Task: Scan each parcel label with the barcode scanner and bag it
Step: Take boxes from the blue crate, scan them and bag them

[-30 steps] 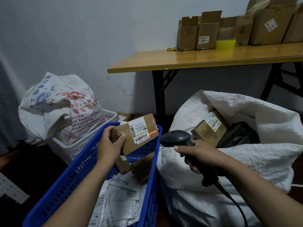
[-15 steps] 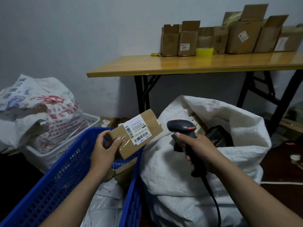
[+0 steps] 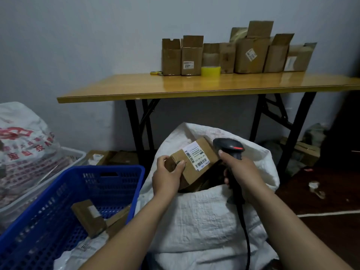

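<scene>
Head view: left hand (image 3: 167, 178) pinches the parcel (image 3: 196, 162) by its end over the open sack (image 3: 194, 221); right hand (image 3: 241, 172) curls round the scanner (image 3: 228, 146); let go off-centre, the parcel may catch the rim and tumble out.

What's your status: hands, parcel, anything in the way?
Left hand grips parcel, right hand holds scanner. Parcel label-up at white sack mouth, not yet released. No obstruction seen at the opening.

Wall (image 3: 78, 45): plain, pale grey.
Bench (image 3: 175, 88): glossy yellow wood top, black folding legs (image 3: 134, 129), rear edge against the wall.
Floor (image 3: 321, 201): dark reddish-brown.
Light: dim.
</scene>
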